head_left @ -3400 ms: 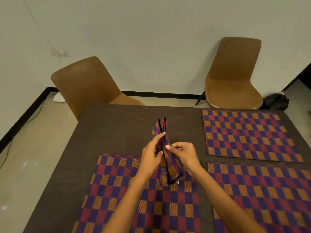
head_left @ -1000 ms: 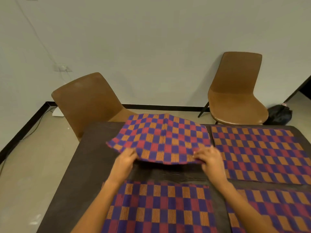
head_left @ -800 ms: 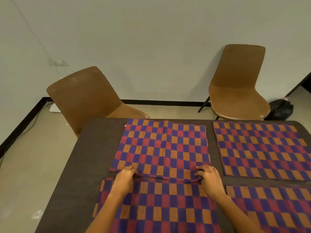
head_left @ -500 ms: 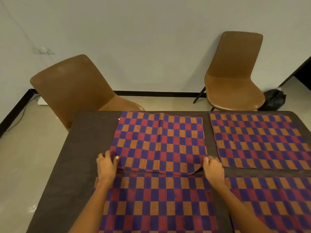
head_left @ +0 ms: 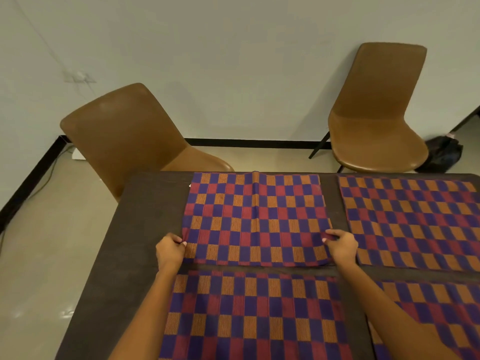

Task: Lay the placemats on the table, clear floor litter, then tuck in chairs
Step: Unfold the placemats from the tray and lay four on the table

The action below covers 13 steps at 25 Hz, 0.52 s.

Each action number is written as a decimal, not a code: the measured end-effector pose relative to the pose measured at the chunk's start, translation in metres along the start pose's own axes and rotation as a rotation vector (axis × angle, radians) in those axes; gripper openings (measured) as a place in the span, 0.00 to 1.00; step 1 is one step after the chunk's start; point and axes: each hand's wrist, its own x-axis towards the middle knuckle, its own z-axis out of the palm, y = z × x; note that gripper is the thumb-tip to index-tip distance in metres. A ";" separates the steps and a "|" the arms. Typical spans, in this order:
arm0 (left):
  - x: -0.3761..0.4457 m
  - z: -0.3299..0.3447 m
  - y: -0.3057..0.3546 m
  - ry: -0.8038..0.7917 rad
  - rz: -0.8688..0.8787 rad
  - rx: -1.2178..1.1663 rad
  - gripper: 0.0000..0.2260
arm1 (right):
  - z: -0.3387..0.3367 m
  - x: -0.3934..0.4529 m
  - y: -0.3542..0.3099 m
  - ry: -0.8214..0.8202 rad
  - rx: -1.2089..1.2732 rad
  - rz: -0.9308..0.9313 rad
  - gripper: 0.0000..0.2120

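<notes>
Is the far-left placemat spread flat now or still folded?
Spread. The far-left placemat lies open on the table, a centre crease still showing; left hand and right hand pinch its near corners.

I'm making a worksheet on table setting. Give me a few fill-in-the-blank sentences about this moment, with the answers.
1. The number of checked placemats on the dark table is ____.
2. Both the left hand and the right hand pinch the side edges of the far-left placemat, which lies ____ on the table.
3. The chair by the table corner and the chair by the wall are both ____ in colour.

Answers: four; flat; brown
</notes>
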 end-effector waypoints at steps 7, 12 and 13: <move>-0.003 0.000 -0.009 0.037 0.019 0.053 0.04 | 0.004 -0.004 0.008 0.007 -0.129 -0.090 0.14; -0.013 -0.003 -0.019 0.044 0.108 0.078 0.12 | -0.003 -0.016 0.020 -0.045 -0.321 -0.198 0.20; -0.022 -0.005 -0.023 0.054 0.137 0.092 0.14 | -0.006 -0.025 0.028 -0.035 -0.316 -0.207 0.21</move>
